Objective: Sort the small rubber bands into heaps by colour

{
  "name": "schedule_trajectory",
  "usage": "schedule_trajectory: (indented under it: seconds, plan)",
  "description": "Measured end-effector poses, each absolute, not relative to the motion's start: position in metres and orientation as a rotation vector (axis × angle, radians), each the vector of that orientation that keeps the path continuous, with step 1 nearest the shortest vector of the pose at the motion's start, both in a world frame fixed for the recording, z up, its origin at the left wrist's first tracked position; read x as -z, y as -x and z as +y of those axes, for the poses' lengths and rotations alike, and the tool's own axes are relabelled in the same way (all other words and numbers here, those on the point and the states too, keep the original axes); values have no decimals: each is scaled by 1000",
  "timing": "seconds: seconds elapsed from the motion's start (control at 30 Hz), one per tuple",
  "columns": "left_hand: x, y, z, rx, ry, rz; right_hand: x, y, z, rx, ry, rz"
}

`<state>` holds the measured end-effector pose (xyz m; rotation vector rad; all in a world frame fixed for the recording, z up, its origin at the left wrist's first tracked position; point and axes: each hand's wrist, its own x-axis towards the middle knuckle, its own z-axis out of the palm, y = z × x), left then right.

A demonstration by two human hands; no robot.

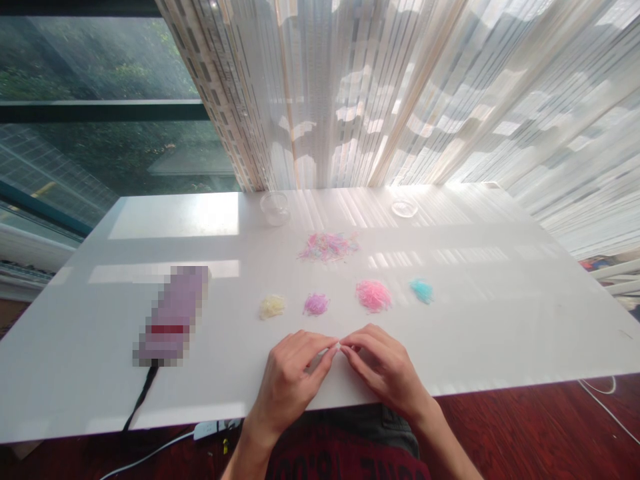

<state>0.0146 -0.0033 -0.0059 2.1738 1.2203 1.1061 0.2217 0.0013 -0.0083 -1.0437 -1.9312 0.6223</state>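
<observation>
My left hand (300, 367) and my right hand (383, 363) meet fingertip to fingertip above the table's front edge. Both are pinched closed on something tiny and pale between the tips, too small to name. Just beyond them lie four small piles of thin pieces: yellow (272, 307), purple (317, 304), pink (373, 295) and turquoise (422, 290). Farther back, a wider mixed-colour pile (329, 247) is spread loosely on the white table (225, 373).
Two clear round containers or lids stand near the back edge, one at the left (275, 208) and one at the right (404, 209). A blurred purple object (175, 313) with a black strap lies at the left. Sheer curtains (340, 93) hang behind the table.
</observation>
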Motion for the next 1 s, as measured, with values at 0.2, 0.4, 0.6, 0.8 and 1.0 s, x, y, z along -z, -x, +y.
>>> schedule_trajectory:
  seconds: [0.2, 0.4, 0.6, 0.8, 1.0]
  plan:
    - [9, -15, -2, -1119, -2180, 1226, 10, -221, 2, -610, 1045, -1960]
    - [11, -14, -3, -1123, -2183, 1260, 9, -221, 2, -606, 1042, -1963]
    - [9, -14, -4, -1137, -2166, 1259, 8, -221, 2, -606, 1047, -1953]
    - [8, -15, -4, -1159, -2171, 1247, 9, -221, 2, -610, 1048, -1960]
    - [8, -14, -4, -1160, -2176, 1248, 9, -221, 2, -604, 1054, -1976]
